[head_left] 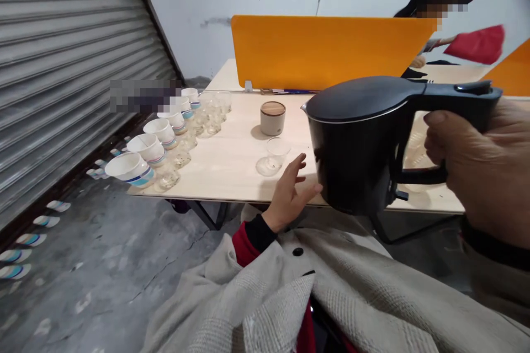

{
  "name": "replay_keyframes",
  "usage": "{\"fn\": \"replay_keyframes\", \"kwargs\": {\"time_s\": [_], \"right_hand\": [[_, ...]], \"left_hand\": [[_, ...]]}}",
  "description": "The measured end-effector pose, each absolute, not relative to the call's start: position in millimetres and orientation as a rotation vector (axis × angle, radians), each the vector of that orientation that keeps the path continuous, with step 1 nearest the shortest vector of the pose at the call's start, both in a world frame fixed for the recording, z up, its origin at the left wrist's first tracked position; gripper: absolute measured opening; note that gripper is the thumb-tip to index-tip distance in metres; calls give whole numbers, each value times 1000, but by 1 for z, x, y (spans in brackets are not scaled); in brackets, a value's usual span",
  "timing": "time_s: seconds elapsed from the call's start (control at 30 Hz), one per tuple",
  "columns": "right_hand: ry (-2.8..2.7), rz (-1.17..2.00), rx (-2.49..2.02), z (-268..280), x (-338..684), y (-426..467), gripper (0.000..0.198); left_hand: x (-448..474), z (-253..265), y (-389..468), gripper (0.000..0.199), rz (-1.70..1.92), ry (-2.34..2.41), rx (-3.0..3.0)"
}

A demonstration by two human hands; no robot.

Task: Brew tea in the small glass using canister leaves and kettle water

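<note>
My right hand (pixel 488 160) is wrapped round the handle of a black electric kettle (pixel 356 149), held up above the table's front edge with its lid closed and its spout toward the left. My left hand (pixel 292 196) hangs open near the table edge, fingers apart, just left of the kettle's body. Beyond those fingers a small clear glass (pixel 276 155) stands on the table. Behind the glass is a pale canister (pixel 273 120) with a wooden lid. Whether there is water in the kettle cannot be seen.
Several white paper cups (pixel 146 149) line the table's left end beside rows of small clear glasses (pixel 182 157). An orange divider (pixel 331 49) crosses the table (pixel 215 176) at the back. Behind it a person (pixel 439 0) bends over with a red cloth (pixel 476 45). A clear ribbed container sits partly behind the kettle handle.
</note>
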State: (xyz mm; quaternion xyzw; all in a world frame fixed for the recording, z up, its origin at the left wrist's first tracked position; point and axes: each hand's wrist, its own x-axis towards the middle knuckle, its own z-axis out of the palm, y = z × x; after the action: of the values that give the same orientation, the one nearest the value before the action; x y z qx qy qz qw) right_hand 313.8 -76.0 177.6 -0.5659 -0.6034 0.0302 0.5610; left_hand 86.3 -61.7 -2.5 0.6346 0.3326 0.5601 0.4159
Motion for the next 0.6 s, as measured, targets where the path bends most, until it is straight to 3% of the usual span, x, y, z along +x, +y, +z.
{"fn": "replay_keyframes", "kwargs": {"time_s": [0.2, 0.6], "right_hand": [[-1669, -54, -1453, 205, 301, -71, 33], [-1946, -93, -1685, 232, 272, -24, 33]], "left_hand": [[104, 18, -58, 73, 1305, 578, 1284], [118, 10, -62, 69, 1305, 572, 1099]]}}
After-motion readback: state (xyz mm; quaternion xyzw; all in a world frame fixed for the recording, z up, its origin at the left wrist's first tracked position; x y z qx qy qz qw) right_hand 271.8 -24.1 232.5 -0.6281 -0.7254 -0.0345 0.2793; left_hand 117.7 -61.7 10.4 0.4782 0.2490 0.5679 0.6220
